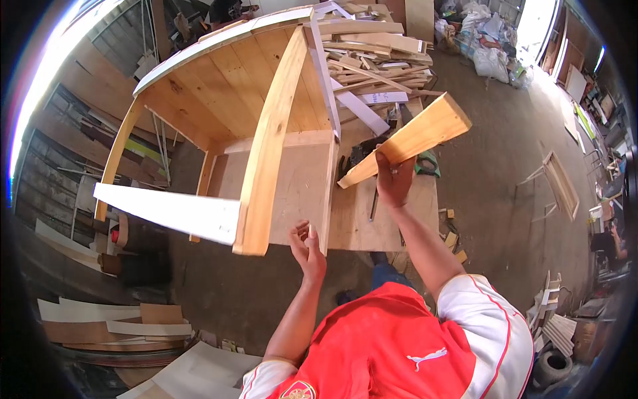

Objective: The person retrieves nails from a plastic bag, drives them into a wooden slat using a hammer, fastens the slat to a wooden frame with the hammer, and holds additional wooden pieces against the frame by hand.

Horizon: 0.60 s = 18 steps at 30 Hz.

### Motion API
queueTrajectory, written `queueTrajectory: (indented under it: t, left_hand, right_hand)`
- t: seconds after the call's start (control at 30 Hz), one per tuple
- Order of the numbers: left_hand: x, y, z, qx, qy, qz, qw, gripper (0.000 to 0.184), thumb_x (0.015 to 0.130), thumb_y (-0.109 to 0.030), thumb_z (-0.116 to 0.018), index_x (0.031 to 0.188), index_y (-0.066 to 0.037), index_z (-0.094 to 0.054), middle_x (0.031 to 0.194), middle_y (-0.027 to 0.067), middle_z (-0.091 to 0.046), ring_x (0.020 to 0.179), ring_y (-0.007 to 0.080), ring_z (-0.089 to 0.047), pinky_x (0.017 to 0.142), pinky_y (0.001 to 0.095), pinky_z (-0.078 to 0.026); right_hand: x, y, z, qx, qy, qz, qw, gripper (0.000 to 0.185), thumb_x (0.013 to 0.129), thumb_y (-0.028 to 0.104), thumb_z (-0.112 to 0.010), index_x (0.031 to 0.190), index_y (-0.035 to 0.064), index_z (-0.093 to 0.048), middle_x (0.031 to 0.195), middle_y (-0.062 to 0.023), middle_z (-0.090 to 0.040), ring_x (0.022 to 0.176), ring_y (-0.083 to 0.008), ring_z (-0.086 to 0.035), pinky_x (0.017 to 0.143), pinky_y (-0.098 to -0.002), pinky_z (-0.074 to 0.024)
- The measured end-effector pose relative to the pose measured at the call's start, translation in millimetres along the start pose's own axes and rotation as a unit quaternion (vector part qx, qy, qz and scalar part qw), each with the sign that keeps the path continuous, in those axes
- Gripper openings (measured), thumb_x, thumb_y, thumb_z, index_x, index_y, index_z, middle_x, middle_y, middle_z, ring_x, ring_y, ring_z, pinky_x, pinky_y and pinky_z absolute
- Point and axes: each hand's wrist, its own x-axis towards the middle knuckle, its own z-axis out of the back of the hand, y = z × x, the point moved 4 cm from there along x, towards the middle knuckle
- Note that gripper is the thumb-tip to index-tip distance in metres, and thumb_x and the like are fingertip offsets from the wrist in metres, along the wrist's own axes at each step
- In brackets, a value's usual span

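A short tapered wooden board (425,131) is tilted up to the right, gripped by my right hand (397,178) near its narrower end. My left hand (308,251) is loosely curled, thumb apart from the fingers, with nothing visible in it. It is beside the lower edge of a wooden furniture frame (272,149) resting on the worktable (355,223). This frame has a slatted inner panel (226,90), a curved leg and a white crosspiece (169,211). Below the held board, a dark rod-like tool (373,205) lies on the table.
Wood offcuts (379,56) are piled behind the table. A dark tool with green parts (426,163) lies by my right hand. Small blocks (452,239) are on the floor, a small wooden frame (562,185) stands right, and sheet boards (119,327) are stacked lower left.
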Motion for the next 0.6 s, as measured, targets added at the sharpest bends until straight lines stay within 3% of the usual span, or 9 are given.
queueTrajectory:
  t: [0.13, 0.17, 0.27, 0.4, 0.43, 0.53, 0.57, 0.6]
  left_hand:
    - [20, 20, -34, 0.048, 0.008, 0.027, 0.998, 0.018, 0.100, -0.014, -0.061, 0.114, -0.002, -0.060, 0.110, 0.0048, -0.059, 0.097, 0.0130, -0.055, 0.088, 0.0302, -0.044]
    - [26, 27, -43, 0.049, 0.011, 0.027, 0.998, 0.018, 0.099, -0.013, -0.063, 0.113, -0.002, -0.060, 0.110, 0.0050, -0.060, 0.097, 0.0131, -0.056, 0.087, 0.0300, -0.045]
    - [47, 40, -72, 0.092, 0.002, 0.014, 0.996, 0.017, 0.098, -0.013, -0.066, 0.109, -0.002, -0.061, 0.107, 0.0048, -0.061, 0.092, 0.0131, -0.058, 0.084, 0.0297, -0.048]
    - [70, 48, -111, 0.145, 0.004, 0.050, 0.988, 0.016, 0.097, -0.016, -0.069, 0.103, -0.003, -0.064, 0.096, 0.0036, -0.063, 0.086, 0.0122, -0.058, 0.078, 0.0295, -0.048]
    - [75, 59, -118, 0.150, 0.020, 0.073, 0.986, 0.016, 0.097, -0.017, -0.069, 0.102, -0.003, -0.064, 0.094, 0.0033, -0.063, 0.085, 0.0119, -0.058, 0.078, 0.0290, -0.048]
    - [90, 84, -143, 0.183, 0.043, 0.095, 0.978, 0.015, 0.096, -0.017, -0.071, 0.099, -0.003, -0.066, 0.086, 0.0014, -0.061, 0.078, 0.0088, -0.056, 0.071, 0.0255, -0.046]
    - [90, 91, -149, 0.178, 0.048, 0.125, 0.975, 0.015, 0.096, -0.017, -0.072, 0.100, -0.003, -0.067, 0.086, 0.0013, -0.061, 0.076, 0.0083, -0.055, 0.070, 0.0250, -0.045]
    - [88, 99, -153, 0.173, 0.054, 0.155, 0.971, 0.015, 0.096, -0.016, -0.072, 0.100, -0.002, -0.067, 0.086, 0.0013, -0.061, 0.075, 0.0079, -0.055, 0.068, 0.0245, -0.045]
  right_hand:
    - [67, -60, -16, -0.080, 0.007, -0.035, 0.996, 0.049, 0.096, 0.022, -0.070, 0.133, 0.0050, -0.044, 0.101, -0.0140, -0.070, 0.099, -0.0293, -0.072, 0.078, -0.0406, -0.0553]
    - [80, -91, -22, -0.142, 0.029, 0.007, 0.989, 0.056, 0.095, 0.018, -0.070, 0.139, 0.0058, -0.038, 0.104, -0.0182, -0.069, 0.102, -0.0389, -0.070, 0.078, -0.0451, -0.0556]
    - [134, -140, -44, -0.203, 0.018, 0.039, 0.978, 0.056, 0.093, 0.016, -0.071, 0.138, 0.0057, -0.038, 0.109, -0.0223, -0.068, 0.107, -0.0452, -0.066, 0.082, -0.0499, -0.0541]
    - [183, -263, -78, -0.189, 0.067, -0.133, 0.971, 0.059, 0.092, 0.013, -0.070, 0.144, 0.0091, -0.043, 0.122, -0.0246, -0.067, 0.115, -0.0434, -0.064, 0.092, -0.0503, -0.0509]
    - [190, -277, -85, -0.189, 0.073, -0.203, 0.958, 0.052, 0.093, 0.009, -0.067, 0.142, 0.0061, -0.052, 0.119, -0.0196, -0.068, 0.110, -0.0361, -0.066, 0.091, -0.0455, -0.0512]
    - [178, -377, -111, -0.074, 0.094, -0.268, 0.956, 0.050, 0.093, 0.007, -0.065, 0.142, 0.0082, -0.055, 0.114, -0.0176, -0.071, 0.106, -0.0275, -0.068, 0.090, -0.0389, -0.0514]
    - [170, -401, -118, -0.119, 0.105, -0.250, 0.955, 0.049, 0.094, 0.008, -0.063, 0.142, 0.0105, -0.057, 0.110, -0.0167, -0.072, 0.100, -0.0206, -0.067, 0.088, -0.0351, -0.0508]
    - [162, -421, -125, -0.103, 0.139, -0.287, 0.942, 0.048, 0.094, 0.010, -0.063, 0.141, 0.0107, -0.057, 0.108, -0.0175, -0.072, 0.101, -0.0231, -0.068, 0.089, -0.0366, -0.0511]
